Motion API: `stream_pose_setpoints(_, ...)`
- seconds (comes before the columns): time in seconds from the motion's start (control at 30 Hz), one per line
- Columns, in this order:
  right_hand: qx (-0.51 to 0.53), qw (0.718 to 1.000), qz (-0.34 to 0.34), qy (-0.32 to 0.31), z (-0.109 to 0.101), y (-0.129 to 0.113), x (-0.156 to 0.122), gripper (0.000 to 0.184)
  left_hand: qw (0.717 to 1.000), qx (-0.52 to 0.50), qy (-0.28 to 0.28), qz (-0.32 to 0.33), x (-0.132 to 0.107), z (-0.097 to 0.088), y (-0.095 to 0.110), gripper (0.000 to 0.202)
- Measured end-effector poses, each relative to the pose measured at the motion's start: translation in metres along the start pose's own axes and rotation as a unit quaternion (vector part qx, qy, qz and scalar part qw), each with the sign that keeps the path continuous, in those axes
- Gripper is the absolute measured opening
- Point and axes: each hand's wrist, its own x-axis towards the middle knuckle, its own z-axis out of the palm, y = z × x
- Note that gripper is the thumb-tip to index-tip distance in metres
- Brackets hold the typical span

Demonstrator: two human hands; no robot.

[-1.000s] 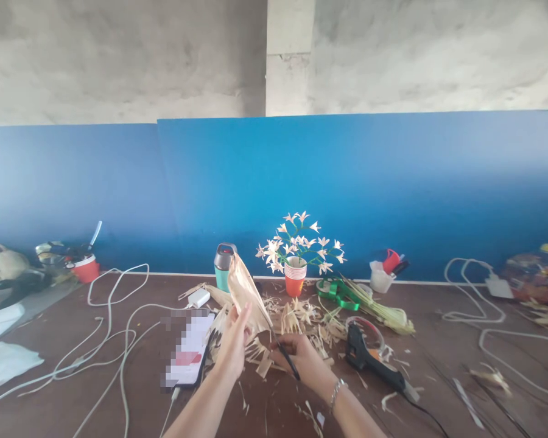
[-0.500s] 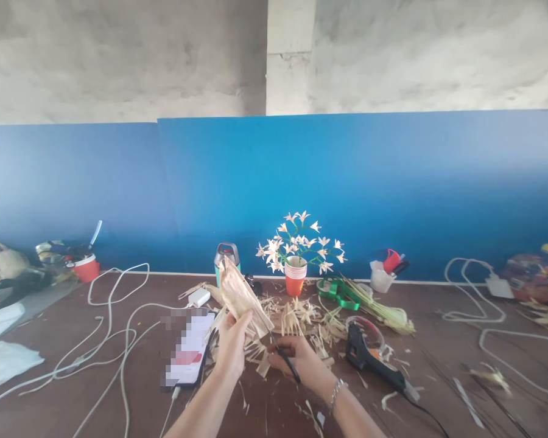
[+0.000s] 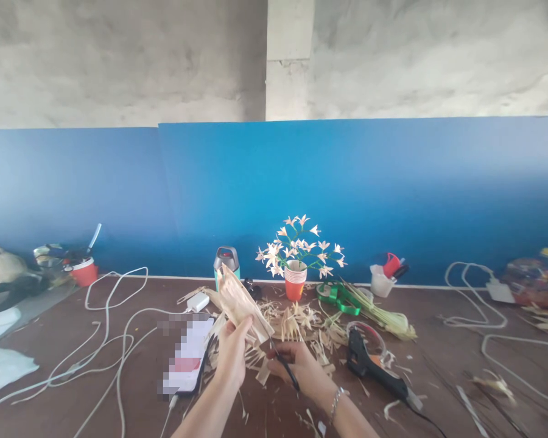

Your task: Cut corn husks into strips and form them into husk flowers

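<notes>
My left hand (image 3: 234, 348) pinches a broad pale dried husk (image 3: 237, 298), which slants up and to the left. In my right hand (image 3: 304, 368) is a pair of scissors (image 3: 287, 370) with dark handles, its blades at the husk's lower right edge. Beneath and behind both hands lie husk scraps (image 3: 322, 347) and several cut pale pieces (image 3: 296, 319). Beyond them stands a red paper cup (image 3: 295, 289) holding pale star-shaped flowers (image 3: 301, 243) on green stems.
A phone (image 3: 192, 359) and white cables (image 3: 119, 359) lie left. On the right are a black glue gun (image 3: 377, 371), green ribbon (image 3: 340, 298), a bundle of pale green strands (image 3: 383, 316) and a white cup (image 3: 381, 281) with tools. A blue partition (image 3: 274, 182) stands behind the brown table (image 3: 137, 401).
The whole view has shifted slightly. The husk and scissors stay together in nearly the same place, with the husk's top a little lower in view.
</notes>
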Motion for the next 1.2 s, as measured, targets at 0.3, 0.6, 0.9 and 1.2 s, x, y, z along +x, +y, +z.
stream_pose_setpoints(0.3,0.045,0.999,0.011,0.003,0.006,-0.005,-0.002,0.043,1.0,-0.018,-0.002,-0.017,-0.006,0.004,-0.006,0.028)
stream_pose_setpoints(0.6,0.037,0.999,-0.003,0.016,0.008,-0.006,0.0,0.042,0.999,-0.032,0.004,-0.017,-0.008,0.004,-0.01,0.034)
stream_pose_setpoints(0.9,0.069,0.997,-0.034,0.016,0.012,-0.007,-0.001,0.037,0.999,-0.03,0.018,-0.03,-0.013,0.007,-0.013,0.03)
stream_pose_setpoints(1.2,0.037,0.998,-0.041,0.034,0.013,-0.011,-0.001,0.034,0.998,-0.047,0.008,-0.034,-0.014,0.008,-0.012,0.028)
